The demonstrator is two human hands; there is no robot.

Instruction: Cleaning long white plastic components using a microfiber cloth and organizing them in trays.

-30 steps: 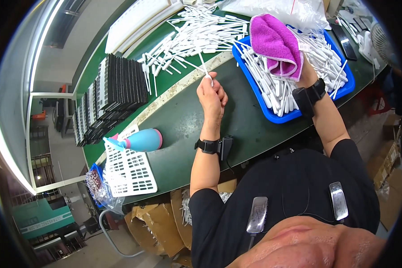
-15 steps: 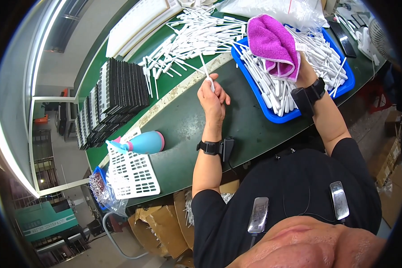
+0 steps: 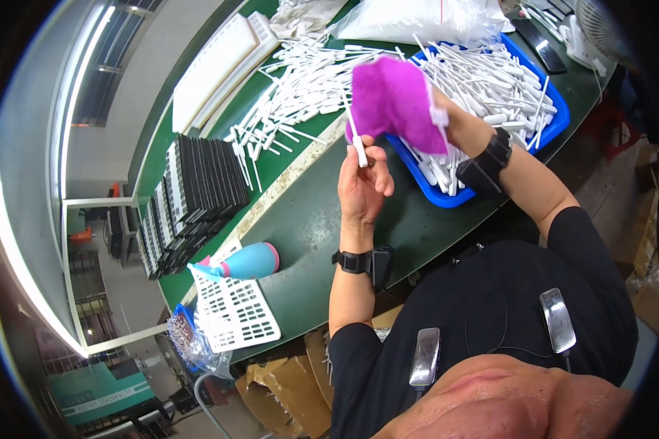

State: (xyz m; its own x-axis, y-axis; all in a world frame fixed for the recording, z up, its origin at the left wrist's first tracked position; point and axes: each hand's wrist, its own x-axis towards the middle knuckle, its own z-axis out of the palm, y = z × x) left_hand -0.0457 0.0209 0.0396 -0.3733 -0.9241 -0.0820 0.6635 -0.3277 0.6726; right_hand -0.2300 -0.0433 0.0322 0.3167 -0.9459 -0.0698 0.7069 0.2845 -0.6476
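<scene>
My left hand pinches a slim white plastic stick by its thicker end, the thin shaft pointing up and away. Draped over my right hand is a purple cloth with a pale edge; it hides most of those fingers, which grip it from behind. The cloth hangs right beside the stick's shaft, and whether they touch I cannot tell. Behind and to the right, a blue tray is heaped with similar white sticks. A loose pile of more sticks lies on the green surface beyond my left hand.
Stacked black slotted trays stand at the left. Nearer lie a blue spray bottle and a white perforated plate. A clear plastic bag and a dark phone are at the back; cardboard boxes sit below the table.
My right hand has brought the purple cloth left and nearer, from over the blue tray to beside the stick. The left hand still holds the stick. The whole view has shifted slightly.
</scene>
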